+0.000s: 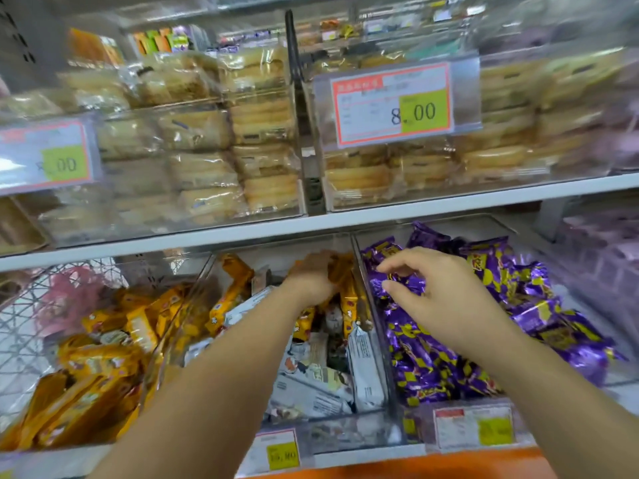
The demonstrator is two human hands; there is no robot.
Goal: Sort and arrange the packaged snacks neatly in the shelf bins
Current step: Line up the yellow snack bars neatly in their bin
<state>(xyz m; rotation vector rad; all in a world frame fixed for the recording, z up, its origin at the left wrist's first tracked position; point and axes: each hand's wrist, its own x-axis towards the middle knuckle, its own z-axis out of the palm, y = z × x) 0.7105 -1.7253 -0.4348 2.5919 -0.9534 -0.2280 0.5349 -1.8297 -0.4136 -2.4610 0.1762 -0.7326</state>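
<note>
Fingers point(320, 262) of the left hand point(311, 278) curl round an orange packet point(342, 271) at the back of the middle bin point(345, 432), though blur hides the exact grip. The right hand point(446, 299) hovers over the purple packets point(432, 361) in the right bin point(420, 414), loosely curled, with thumb and forefinger apart and holding nothing. I judge the step in hand to be sorting: the middle bin mixes white packets point(364, 368) with orange ones. The stray should next be lifted out over the clear divider and laid with its kind in the left bin point(186, 299). Three bins and two hands show on this shelf. Roughly five orange packets stand in the middle bin; the purple, white and left-bin piles are too heaped to count.
</note>
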